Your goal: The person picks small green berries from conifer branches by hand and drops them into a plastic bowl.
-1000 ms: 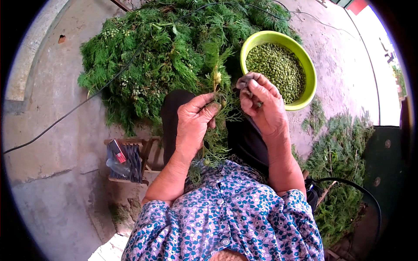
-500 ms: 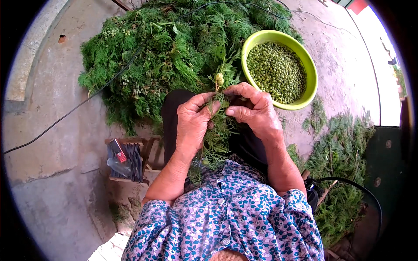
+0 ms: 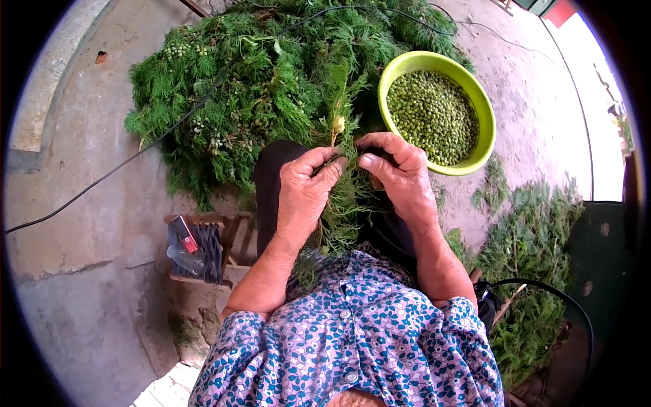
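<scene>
Branch [image 3: 342, 214] pinched in our left hand [image 3: 302, 190], we seem mid-picking; our right hand [image 3: 405, 178], slightly spread near the bowl's [image 3: 486, 115] edge, should pinch next

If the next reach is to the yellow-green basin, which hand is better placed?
Probably the right hand: it is nearer the basin, while the left hand, farther away, pinches a conifer sprig.

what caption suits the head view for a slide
Left hand holds a leafy sprig near a bowl of green berries.
</scene>
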Tool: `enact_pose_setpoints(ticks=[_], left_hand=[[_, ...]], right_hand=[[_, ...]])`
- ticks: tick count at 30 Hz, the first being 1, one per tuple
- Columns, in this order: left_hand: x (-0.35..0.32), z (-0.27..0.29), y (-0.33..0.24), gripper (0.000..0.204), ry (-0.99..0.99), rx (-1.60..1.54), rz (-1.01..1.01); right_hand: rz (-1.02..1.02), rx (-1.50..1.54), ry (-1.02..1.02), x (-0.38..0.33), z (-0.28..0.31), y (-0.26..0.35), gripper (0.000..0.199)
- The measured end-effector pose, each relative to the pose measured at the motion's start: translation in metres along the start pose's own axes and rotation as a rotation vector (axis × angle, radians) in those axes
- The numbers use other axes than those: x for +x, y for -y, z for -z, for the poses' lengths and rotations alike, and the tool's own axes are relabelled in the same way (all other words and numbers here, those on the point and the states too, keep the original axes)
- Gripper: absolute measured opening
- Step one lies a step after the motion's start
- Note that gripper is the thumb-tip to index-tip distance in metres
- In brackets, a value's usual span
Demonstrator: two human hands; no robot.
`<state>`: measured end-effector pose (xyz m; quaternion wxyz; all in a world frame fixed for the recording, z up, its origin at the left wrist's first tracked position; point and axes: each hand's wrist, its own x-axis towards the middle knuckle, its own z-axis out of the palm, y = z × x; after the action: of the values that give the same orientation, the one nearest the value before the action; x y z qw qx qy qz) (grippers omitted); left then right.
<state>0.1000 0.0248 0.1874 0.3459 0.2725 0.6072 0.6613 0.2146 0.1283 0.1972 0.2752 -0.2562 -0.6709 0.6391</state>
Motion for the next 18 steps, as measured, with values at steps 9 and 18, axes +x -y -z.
enact_pose_setpoints(ticks=[9,18], left_hand=[[0.001,-0.002,-0.005,0.013,-0.001,-0.246,0.104],[0.002,0.003,-0.005,0.012,0.079,-0.161,0.194]], right_hand=[[0.116,-0.051,0.146,0.004,0.004,-0.002,0.029],[-0.383,0.480,-0.044,0.001,-0.004,0.003,0.024]])
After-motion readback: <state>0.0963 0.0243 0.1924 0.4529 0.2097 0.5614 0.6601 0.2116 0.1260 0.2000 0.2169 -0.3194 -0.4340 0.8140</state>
